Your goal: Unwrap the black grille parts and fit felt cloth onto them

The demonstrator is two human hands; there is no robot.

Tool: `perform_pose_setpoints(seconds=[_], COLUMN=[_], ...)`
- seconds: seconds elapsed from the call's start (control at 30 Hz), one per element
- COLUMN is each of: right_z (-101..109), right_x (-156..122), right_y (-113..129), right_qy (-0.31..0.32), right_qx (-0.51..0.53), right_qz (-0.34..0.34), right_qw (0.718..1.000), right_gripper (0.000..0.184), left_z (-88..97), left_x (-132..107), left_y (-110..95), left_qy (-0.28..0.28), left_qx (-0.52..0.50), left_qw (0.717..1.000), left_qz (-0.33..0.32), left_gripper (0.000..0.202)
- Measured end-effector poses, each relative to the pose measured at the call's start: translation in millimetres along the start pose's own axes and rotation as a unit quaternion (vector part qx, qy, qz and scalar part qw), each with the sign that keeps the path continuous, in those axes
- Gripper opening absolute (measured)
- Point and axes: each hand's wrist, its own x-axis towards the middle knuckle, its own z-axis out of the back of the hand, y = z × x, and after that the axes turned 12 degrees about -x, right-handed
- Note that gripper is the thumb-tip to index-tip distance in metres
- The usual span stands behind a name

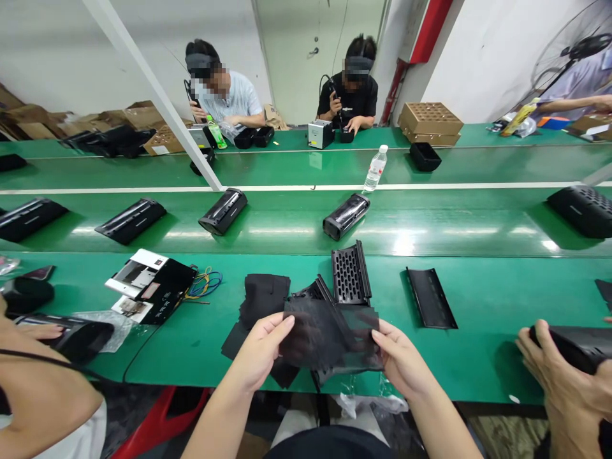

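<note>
1. Black sheet (313, 331), held up in front of the body over the near edge of the green table (492, 287). Blur hides whether it is one layer or two overlapping.
2. White-and-black machine (167, 280): on the table, well to the left.
3. Pile of black sheets (262, 296): loose and uneven, just beyond the left hand, partly covered by it.
4. Black cover (431, 298): lying apart, on the right. Perforated panel (350, 274): nearer, just beyond the held sheet. A second perforated part (321, 290) leans beside it, its lower portion hidden.
5. Left hand (261, 347): thumb and fingers pinched on the sheet's left edge. Right hand (400, 358): same pinch, right edge.
6. Handling, judged by eye: thin and see-through, so probably very light, limp and quick to crease. Slipperiness cannot be told.
7. Best hold: opposite edges near the corners, thumb above, fingers beneath, light even tension; a hard pull might stretch or tear it.
</note>
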Motion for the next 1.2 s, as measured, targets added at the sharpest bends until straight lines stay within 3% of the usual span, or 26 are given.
perform_pose_setpoints(seconds=[0.23,0.33,0.4,0.47,0.6,0.7,0.77,0.87,0.97,1.1,1.2], right_z=[-5.9,-5.8,-8.4,-14.0,-29.3,-33.7,-30.0,-17.8,-7.9,-10.4,-15.3], right_x=[-5.4,-6.6,-6.2,-4.2,6.1,18.0,24.7,29.5,30.4,36.5,41.6], right_y=[3.3,-14.3,-38.0,-68.5,-124.4,-144.2,-149.5,-156.3,-167.0,-176.8,-175.6], right_qy=[-0.004,-0.017,-0.053,-0.094,-0.128,-0.144,-0.151,-0.117,-0.098,-0.159,-0.18], right_qx=[-0.042,-0.056,-0.08,-0.11,-0.161,-0.214,-0.264,-0.367,-0.419,-0.276,-0.189], right_qz=[0.002,-0.004,-0.018,-0.047,-0.078,-0.046,-0.047,-0.096,-0.135,-0.14,-0.134], right_qw=[0.999,0.998,0.995,0.988,0.975,0.965,0.952,0.918,0.893,0.937,0.956], right_gripper=[0.035,0.032,0.033,0.037,0.046,0.046,0.046,0.048,0.049,0.047,0.051], left_z=[3.4,11.1,19.2,27.4,33.2,26.3,20.0,14.0,13.6,15.1,15.4], left_x=[0.3,10.3,23.4,39.7,70.5,86.6,94.4,102.5,106.7,108.8,106.9], left_y=[-6.3,-3.7,1.9,9.9,25.2,29.5,29.9,30.4,32.7,35.5,33.7], left_qy=[-0.004,0.008,-0.004,-0.027,-0.031,-0.051,-0.073,-0.094,-0.097,-0.087,-0.091], left_qx=[0.054,0.121,0.227,0.37,0.599,0.694,0.729,0.753,0.757,0.756,0.749], left_qw=[0.999,0.993,0.973,0.923,0.777,0.688,0.655,0.639,0.637,0.637,0.643], left_qz=[0.009,-0.004,-0.044,-0.099,-0.191,-0.208,-0.183,-0.122,-0.107,-0.123,-0.133], left_gripper=[0.035,0.032,0.031,0.03,0.022,0.018,0.016,0.012,0.012,0.011,0.007])
